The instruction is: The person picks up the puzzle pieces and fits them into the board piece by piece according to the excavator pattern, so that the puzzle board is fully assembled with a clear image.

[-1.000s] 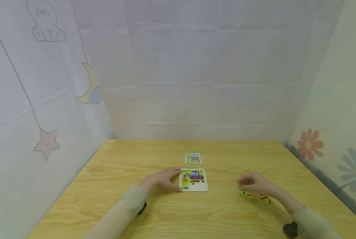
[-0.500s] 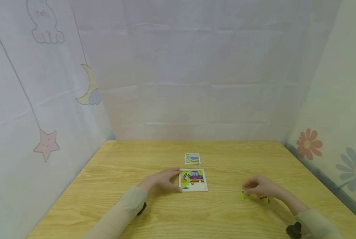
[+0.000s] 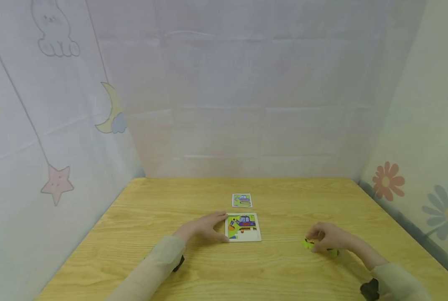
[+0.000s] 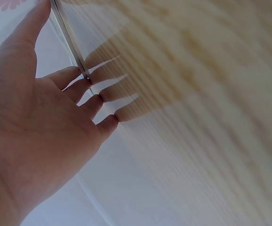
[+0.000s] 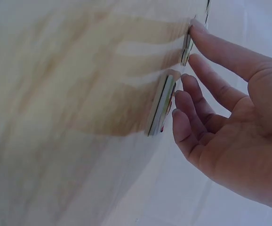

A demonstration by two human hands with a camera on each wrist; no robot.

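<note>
My left hand (image 3: 206,227) rests along the left edge of a square puzzle board (image 3: 258,230). Its thumb lies at the near corner and its fingers at the far one. In the left wrist view the board (image 4: 71,40) is a thin edge against thumb and fingertips. On the right, my right hand (image 3: 331,236) pinches a green puzzle piece (image 3: 307,244) between thumb and index finger, low at the tabletop. A second puzzle piece (image 3: 334,252) lies partly hidden under that hand. The right wrist view shows this thicker piece (image 5: 160,109) beside the curled other fingers.
A small picture card (image 3: 242,200) showing a digger lies behind the board. Both hands are over a wooden table (image 3: 171,192). Hanging cloth with printed figures (image 3: 224,125) encloses its back and sides.
My right hand has lowered and shifted slightly right, its thumb and index finger coming around the green puzzle piece. The left hand and the board have stayed in place.
</note>
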